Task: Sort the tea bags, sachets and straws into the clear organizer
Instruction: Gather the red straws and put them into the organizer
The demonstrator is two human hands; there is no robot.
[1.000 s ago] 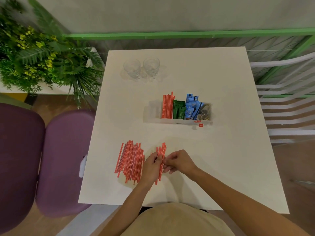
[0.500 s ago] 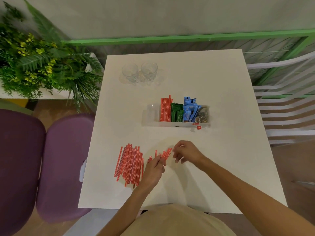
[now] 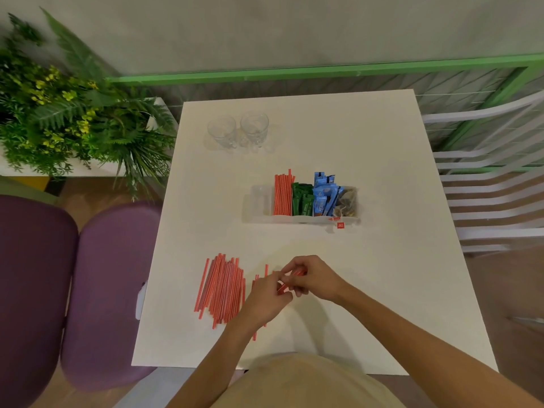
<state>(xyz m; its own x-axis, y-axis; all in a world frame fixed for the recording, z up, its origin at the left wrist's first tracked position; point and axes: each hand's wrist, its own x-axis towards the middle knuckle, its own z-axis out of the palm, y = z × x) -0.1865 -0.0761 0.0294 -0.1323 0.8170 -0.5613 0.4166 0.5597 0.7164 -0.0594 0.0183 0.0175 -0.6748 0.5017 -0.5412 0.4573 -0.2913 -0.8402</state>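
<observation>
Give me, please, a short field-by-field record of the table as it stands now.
organizer: clear, mid-table; leftmost compartment looks empty
contents, left to right: sorted straws, green sachets, blue sachets, tea bags
loose straws: pile near the front edge
left hand: holds small bunch
right hand: pinches the same bunch
glasses: two, far side

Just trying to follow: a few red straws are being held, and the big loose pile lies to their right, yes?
Not quite: the head view shows the big loose pile lying on the table to the left of the few red straws being held, not to their right.
</observation>
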